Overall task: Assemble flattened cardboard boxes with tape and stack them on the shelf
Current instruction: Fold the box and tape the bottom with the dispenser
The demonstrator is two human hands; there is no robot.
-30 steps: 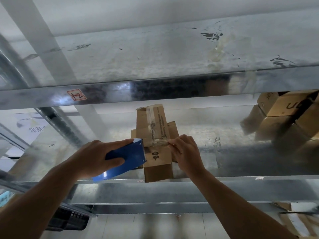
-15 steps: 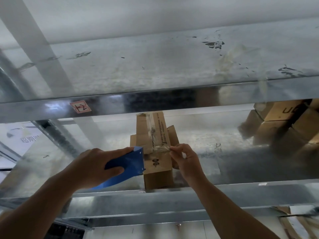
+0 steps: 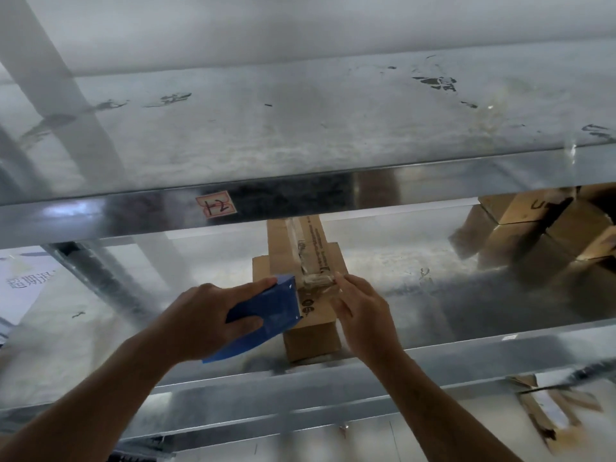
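Left hand (image 3: 200, 323) grips a blue tape dispenser (image 3: 266, 311); right hand (image 3: 363, 315) pinches tape (image 3: 316, 281) on the cardboard box (image 3: 311, 341). A shelf beam (image 3: 333, 195) hides its top.

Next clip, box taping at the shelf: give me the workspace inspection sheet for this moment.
Surface: metal shelf, scuffed and reflective.
Job's things: cardboard box near the shelf's front edge, clear tape along its top; blue tape dispenser against the box.
Clutter: loose cardboard below, right.
Hands: left hand grips the dispenser; right hand pinches the tape end.
Cables: nothing seen.
Surroundings: stacked boxes far right; red-edged label on the upper beam.
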